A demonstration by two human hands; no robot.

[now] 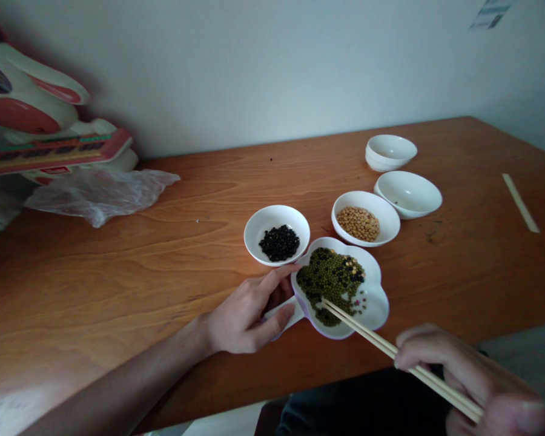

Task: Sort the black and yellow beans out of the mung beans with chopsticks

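On the brown wooden table [118,272], we have black beans [279,243] and yellow beans [358,223] in separate white bowls [254,227]; our left hand [240,312] grips the flower-shaped dish [372,315] of mixed green beans [329,281], and our right hand [454,369] pinches wooden chopsticks [367,330].

Soft, dim light washes the wooden table [118,272], glaring pale at its near left corner; the right hand [463,375] blurs, and wide-angle distortion bows the frame's edges.
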